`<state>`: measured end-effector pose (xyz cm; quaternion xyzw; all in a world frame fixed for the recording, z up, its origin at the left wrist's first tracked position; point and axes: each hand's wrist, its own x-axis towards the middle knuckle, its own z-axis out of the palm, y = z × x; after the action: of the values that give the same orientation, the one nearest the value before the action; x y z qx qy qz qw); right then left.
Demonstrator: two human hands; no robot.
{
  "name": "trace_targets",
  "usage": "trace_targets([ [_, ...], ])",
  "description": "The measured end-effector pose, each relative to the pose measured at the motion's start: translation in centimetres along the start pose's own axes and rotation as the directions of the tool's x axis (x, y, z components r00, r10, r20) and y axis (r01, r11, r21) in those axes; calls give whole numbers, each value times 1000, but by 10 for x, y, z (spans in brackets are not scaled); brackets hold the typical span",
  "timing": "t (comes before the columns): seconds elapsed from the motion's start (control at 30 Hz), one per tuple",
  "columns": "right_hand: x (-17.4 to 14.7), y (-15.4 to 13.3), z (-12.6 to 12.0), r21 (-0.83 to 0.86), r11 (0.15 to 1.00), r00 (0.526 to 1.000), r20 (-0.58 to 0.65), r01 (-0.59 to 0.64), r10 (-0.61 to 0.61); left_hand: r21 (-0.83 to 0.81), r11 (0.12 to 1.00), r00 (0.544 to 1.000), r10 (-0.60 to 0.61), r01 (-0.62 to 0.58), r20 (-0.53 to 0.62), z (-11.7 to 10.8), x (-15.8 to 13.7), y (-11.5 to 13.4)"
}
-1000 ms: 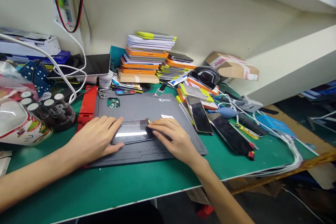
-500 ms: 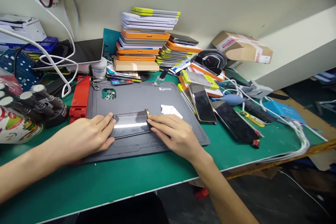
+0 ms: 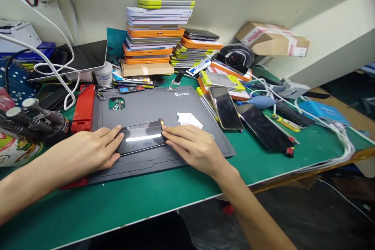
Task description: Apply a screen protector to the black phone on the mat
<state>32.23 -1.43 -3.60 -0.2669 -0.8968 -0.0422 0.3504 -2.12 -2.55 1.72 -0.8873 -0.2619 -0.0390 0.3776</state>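
Left hand (image 3: 90,147) and right hand (image 3: 199,146) held one screen (image 3: 142,144) by its ends over one mat (image 3: 143,105); one bottle (image 3: 175,83) stood beyond.

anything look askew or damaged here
The tall stack of flat boxes looks askew: its upper layers jut right past the lower ones. No spill shows, and I see no clear crack in the phone screen between the left hand and right hand.

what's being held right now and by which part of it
A dark glossy phone panel, held at its two short ends on the grey mat: left hand at its left end, right hand at its right.
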Motion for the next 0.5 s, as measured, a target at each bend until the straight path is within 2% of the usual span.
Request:
trace_targets([
  [0.5,1,-1,-1,12,999,999,7,-32,32,20,1000,999,6,-5,-52,-6,3,7],
])
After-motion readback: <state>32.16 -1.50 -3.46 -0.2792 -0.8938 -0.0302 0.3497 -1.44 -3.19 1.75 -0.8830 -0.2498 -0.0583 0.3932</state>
